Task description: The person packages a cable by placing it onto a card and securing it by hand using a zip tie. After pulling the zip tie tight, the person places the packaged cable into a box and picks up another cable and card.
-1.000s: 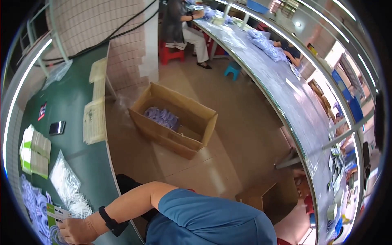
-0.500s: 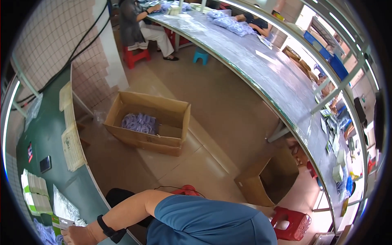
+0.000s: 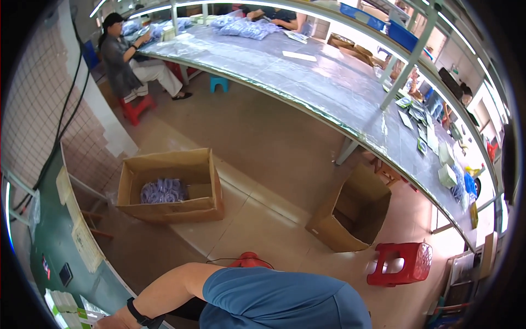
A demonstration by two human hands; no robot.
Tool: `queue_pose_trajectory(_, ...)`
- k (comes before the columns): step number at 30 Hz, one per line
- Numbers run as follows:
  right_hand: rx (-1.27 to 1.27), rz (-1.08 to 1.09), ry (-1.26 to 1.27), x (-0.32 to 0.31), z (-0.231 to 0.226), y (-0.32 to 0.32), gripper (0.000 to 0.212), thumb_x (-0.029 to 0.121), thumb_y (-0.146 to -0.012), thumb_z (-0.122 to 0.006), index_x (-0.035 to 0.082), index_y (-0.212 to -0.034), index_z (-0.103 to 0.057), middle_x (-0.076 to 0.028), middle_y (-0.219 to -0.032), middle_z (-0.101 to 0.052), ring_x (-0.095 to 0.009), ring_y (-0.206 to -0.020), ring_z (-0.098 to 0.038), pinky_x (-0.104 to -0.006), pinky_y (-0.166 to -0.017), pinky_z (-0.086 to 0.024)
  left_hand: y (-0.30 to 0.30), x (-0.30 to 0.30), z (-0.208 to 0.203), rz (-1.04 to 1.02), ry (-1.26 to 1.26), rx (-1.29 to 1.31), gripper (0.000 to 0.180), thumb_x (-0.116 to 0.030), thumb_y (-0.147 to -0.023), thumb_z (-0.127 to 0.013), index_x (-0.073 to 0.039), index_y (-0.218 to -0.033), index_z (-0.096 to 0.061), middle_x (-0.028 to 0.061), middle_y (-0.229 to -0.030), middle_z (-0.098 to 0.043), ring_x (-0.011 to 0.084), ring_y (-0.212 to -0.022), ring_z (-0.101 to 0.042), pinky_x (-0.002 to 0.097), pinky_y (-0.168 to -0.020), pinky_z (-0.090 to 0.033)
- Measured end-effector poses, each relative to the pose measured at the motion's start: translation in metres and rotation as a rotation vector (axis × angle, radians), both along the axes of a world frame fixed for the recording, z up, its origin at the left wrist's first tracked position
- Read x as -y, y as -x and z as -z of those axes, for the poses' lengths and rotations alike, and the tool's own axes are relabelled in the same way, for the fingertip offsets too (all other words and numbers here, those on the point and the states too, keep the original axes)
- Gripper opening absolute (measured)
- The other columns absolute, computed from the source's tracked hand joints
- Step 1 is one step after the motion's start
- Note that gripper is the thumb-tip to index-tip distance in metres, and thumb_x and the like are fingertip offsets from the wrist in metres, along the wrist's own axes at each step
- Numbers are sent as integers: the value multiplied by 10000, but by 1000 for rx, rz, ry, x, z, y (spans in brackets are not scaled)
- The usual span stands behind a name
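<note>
My left arm, in a blue sleeve with a black band at the wrist, reaches to the lower left over the green table point(image 3: 49, 241). My left hand point(image 3: 111, 322) is closed at the edge of a green-and-white card point(image 3: 91, 316); its fingers are partly cut off by the picture's rim. Beside it stands a stack of white-and-green cards point(image 3: 61, 300), and a bit of clear plastic shows behind the card. A dark phone point(image 3: 66, 274) lies farther up the table. My right hand is out of view.
On the floor, an open carton point(image 3: 170, 213) holds coiled lilac cables point(image 3: 163, 191); another open carton point(image 3: 334, 219) and a red stool point(image 3: 402, 264) stand to the right. A long grey table point(image 3: 263, 71) curves across the back, with a person point(image 3: 118, 60) seated at its far left.
The view has swung, so the cartons and far table sit differently in the picture. My left hand and the card have slid toward the lower rim; the lilac bundle beside them has left view.
</note>
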State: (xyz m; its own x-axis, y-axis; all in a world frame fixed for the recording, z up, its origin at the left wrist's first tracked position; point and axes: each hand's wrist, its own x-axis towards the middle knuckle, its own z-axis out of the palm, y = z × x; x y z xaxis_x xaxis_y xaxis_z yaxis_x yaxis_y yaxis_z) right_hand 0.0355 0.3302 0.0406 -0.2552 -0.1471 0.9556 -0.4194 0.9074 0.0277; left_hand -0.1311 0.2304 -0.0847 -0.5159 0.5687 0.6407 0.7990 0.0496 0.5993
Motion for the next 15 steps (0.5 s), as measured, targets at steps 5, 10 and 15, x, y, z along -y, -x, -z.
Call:
queue_pose_trajectory(5,-95,10,-17,-7,-4,-21,134,86,-943,-646,-37,-945,-699,-188,-937,-669,-354,-898,-659,-462,-818,-557,-26,-26,-5,-49,103,-151,237,-280,-1087,-576,-67,-1188,-597,130,-1143,-658,258,-1014,-632,337,-913,-483)
queue_pose_trajectory(10,26,1,-87,-11,10,-23,182,88,-971,-635,30,-1127,-711,-205,-1010,-683,-385,-956,-664,-494,-858,-554,-51,-22,-19,-172,228,-307,199,-254,-1082,-579,-71,-1160,-585,117,-1116,-649,246,-1009,-627,320,-909,-482)
queue_pose_trajectory(15,-233,7,-75,46,27,31,174,194,-704,-724,102,-638,-592,-56,-736,-606,-297,-745,-611,-446,-661,-491,-57,71,-43,-524,414,-418,163,-228,-1077,-582,-75,-1132,-574,104,-1088,-641,234,-1004,-622,302,-906,-482)
